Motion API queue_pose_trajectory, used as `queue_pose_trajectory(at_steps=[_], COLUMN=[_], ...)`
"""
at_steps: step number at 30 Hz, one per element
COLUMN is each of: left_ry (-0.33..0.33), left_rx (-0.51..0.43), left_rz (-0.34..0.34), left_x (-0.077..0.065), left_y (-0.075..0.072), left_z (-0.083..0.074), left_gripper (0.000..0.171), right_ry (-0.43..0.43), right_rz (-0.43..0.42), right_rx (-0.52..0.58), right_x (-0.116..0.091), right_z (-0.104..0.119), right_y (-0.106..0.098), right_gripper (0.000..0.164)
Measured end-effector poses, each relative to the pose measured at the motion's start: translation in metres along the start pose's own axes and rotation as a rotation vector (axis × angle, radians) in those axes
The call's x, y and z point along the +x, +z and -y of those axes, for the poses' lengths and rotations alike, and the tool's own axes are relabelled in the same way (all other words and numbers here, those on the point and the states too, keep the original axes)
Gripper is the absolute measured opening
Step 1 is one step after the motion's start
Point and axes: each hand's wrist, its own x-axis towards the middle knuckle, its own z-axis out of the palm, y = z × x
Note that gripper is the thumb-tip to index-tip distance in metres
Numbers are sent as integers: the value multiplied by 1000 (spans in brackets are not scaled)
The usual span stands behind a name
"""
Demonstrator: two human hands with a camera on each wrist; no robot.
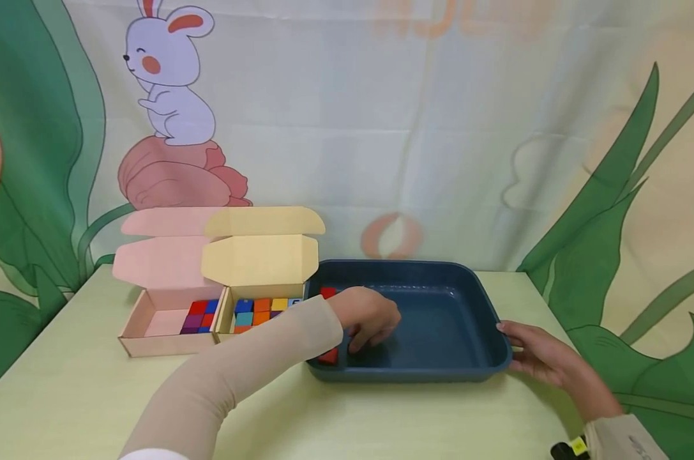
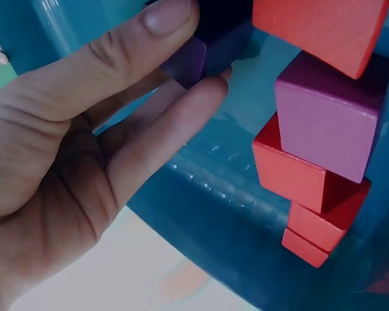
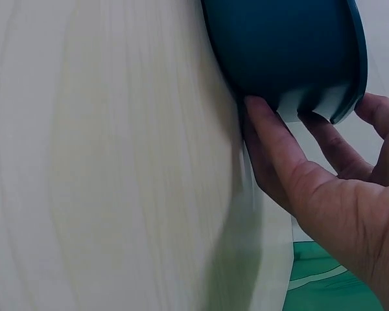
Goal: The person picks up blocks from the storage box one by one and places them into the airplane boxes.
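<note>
A dark blue tray (image 1: 410, 374) lies on the table. Over its left part is my left hand (image 1: 369, 316), whose thumb and fingers pinch a dark purple block (image 2: 214, 48) in the left wrist view. Along the tray's left wall runs a row of red blocks (image 2: 288, 172) with a lighter purple block (image 2: 327, 123) among them; in the head view my forearm hides the middle of this row. At the tray's right end my right hand (image 1: 539, 351) grips the rim, thumb at the top edge and fingers against the outer wall and underneath.
Left of the tray stand two small open boxes side by side, lids raised. The pink box (image 1: 168, 347) holds red, blue and purple blocks on its right side. Several coloured blocks fill the yellow box (image 1: 226, 300), partly behind my left sleeve. A printed curtain (image 1: 324, 96) hangs behind the table.
</note>
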Motion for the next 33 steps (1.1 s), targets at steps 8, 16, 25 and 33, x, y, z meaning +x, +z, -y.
queue_pose_trajectory(at_steps=[8, 16, 25, 33], left_ry=[91, 298, 233, 31], left_rx=[11, -16, -127, -159], left_rz=[-27, -391, -628, -807], left_x=[-4, -25, -76, -159], left_y=[1, 5, 22, 72], left_z=[9, 18, 48, 113], left_gripper=[29, 26, 33, 26], right_ry=[3, 17, 22, 25], right_rz=[-25, -9, -4, -10], right_rx=[-13, -23, -24, -25], right_x=[4, 8, 12, 11], right_z=[2, 2, 0, -1], right_y=[2, 5, 6, 6], right_gripper=[32, 33, 30, 36])
